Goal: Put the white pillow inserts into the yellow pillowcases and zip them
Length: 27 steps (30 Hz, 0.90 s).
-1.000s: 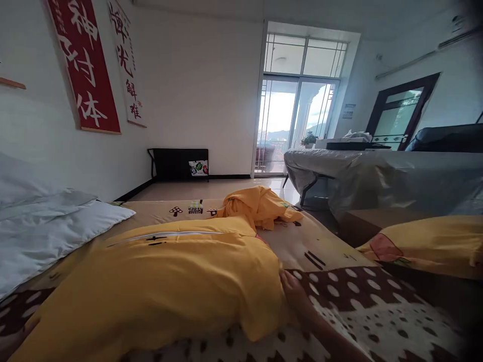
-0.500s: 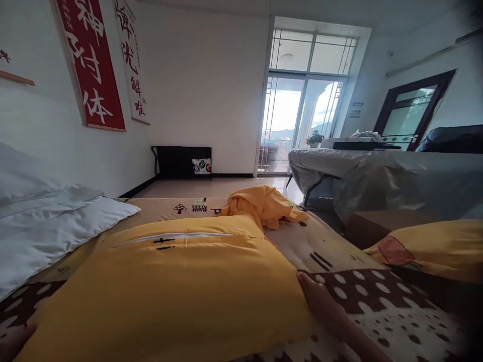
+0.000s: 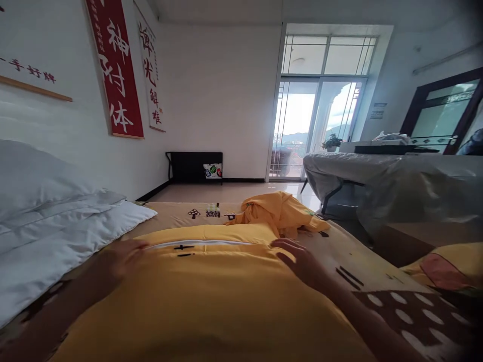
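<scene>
A plump yellow pillow (image 3: pixel 211 301) lies before me, with small black marks near its far end. Along that end runs a long slit in the yellow cover, showing a white strip (image 3: pixel 219 242). My right hand (image 3: pixel 298 259) is at the slit's right end, fingers stretched out and thumb apart, touching the cover. My left hand (image 3: pixel 126 256) is at the slit's left end, smeared by motion, so its grip does not show. Just beyond the right hand lies a crumpled yellow cloth (image 3: pixel 279 208).
The patterned bed sheet (image 3: pixel 343 251) lies under the pillow. White pillows (image 3: pixel 75 221) are piled on the left. At the right are a yellow cushion (image 3: pixel 449 264) and a plastic-covered table (image 3: pixel 396 176). A black folded item (image 3: pixel 188 166) leans on the far wall.
Both hands have moved from the pillow's near sides forward to the two ends of the slit. The view has turned a little left.
</scene>
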Each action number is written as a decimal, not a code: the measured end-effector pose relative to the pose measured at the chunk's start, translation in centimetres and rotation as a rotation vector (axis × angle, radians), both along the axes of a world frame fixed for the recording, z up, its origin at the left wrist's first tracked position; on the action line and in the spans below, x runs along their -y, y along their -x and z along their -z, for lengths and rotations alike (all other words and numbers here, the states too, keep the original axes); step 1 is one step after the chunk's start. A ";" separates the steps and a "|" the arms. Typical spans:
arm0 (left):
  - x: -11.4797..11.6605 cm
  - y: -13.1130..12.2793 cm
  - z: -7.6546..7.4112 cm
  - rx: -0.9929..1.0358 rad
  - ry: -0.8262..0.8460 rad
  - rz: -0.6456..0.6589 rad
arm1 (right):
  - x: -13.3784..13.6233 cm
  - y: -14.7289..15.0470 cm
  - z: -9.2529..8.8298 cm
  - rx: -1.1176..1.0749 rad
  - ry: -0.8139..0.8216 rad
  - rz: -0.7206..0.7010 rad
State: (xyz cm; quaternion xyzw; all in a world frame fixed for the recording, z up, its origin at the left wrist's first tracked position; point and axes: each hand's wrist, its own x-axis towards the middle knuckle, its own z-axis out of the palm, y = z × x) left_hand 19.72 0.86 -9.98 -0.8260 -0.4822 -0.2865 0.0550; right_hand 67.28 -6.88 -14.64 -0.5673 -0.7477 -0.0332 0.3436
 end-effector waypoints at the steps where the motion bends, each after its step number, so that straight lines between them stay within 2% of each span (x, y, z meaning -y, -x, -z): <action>1: -0.7 -1.0 0.3 0.022 0.064 0.056 | -1.3 1.8 -0.5 -0.011 -0.008 -0.065; 3: -2.1 -3.3 1.5 0.078 0.157 0.155 | -3.4 4.5 -0.4 -0.048 0.004 -0.118; 6: -3.4 -4.9 3.9 0.175 0.175 0.161 | -4.8 5.9 1.0 -0.146 0.098 -0.154; 8: -3.5 -4.1 4.9 0.201 0.176 0.117 | -4.7 5.6 1.9 -0.204 0.155 -0.173; 10: -3.3 -2.2 5.2 0.174 0.186 0.078 | -4.4 4.7 2.4 -0.235 0.180 -0.163; 14: -2.4 1.1 4.8 0.190 0.236 0.105 | -4.1 3.5 2.8 -0.225 0.187 -0.124; 17: -2.4 1.6 4.8 0.208 0.225 0.133 | -4.4 3.7 2.4 -0.200 0.130 -0.112; 19: -2.8 1.4 4.4 0.222 0.199 0.107 | -4.6 4.2 1.6 -0.233 0.065 -0.079; 23: -4.1 0.6 2.0 0.272 0.189 0.051 | -4.4 4.8 -0.6 -0.351 -0.016 -0.020; 25: -4.4 0.2 0.7 0.328 0.159 0.029 | -4.5 4.7 -1.5 -0.349 -0.019 -0.026; 27: -4.7 -0.2 0.0 0.421 0.125 0.004 | -4.7 4.4 -2.1 -0.299 0.013 -0.027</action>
